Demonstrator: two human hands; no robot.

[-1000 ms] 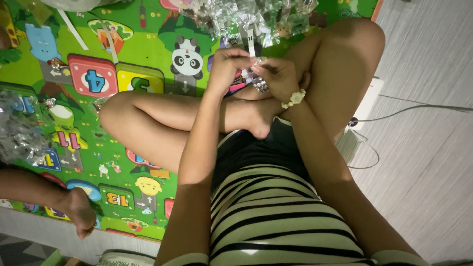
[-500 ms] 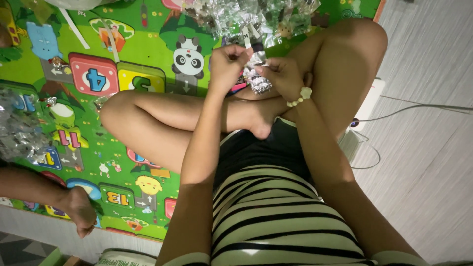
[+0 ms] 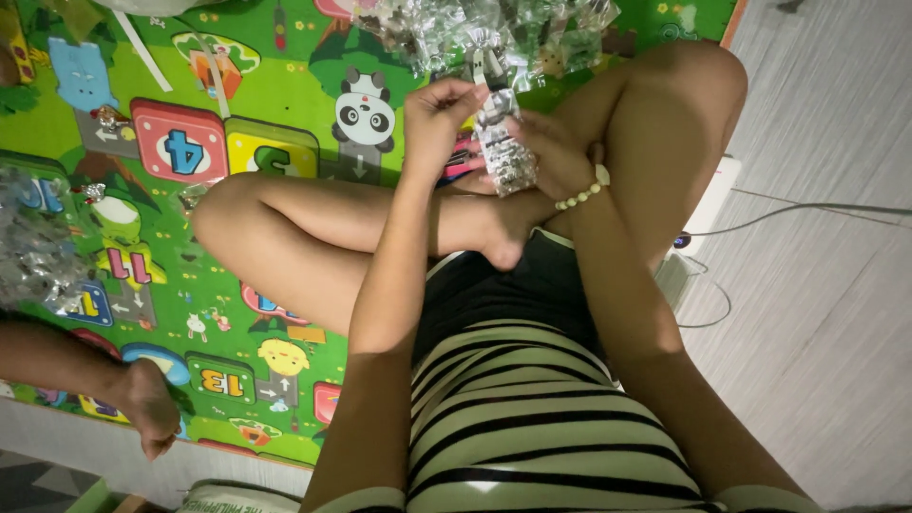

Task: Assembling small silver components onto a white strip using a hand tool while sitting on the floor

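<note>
The left hand (image 3: 439, 112) and right hand (image 3: 551, 157) together pinched a small clear packet (image 3: 502, 142) of shiny silver pieces above crossed legs. A heap of similar packets (image 3: 484, 28) lay just beyond on the green play mat (image 3: 275, 114). Another person's foot (image 3: 147, 404) rested at the mat's near edge.
</note>
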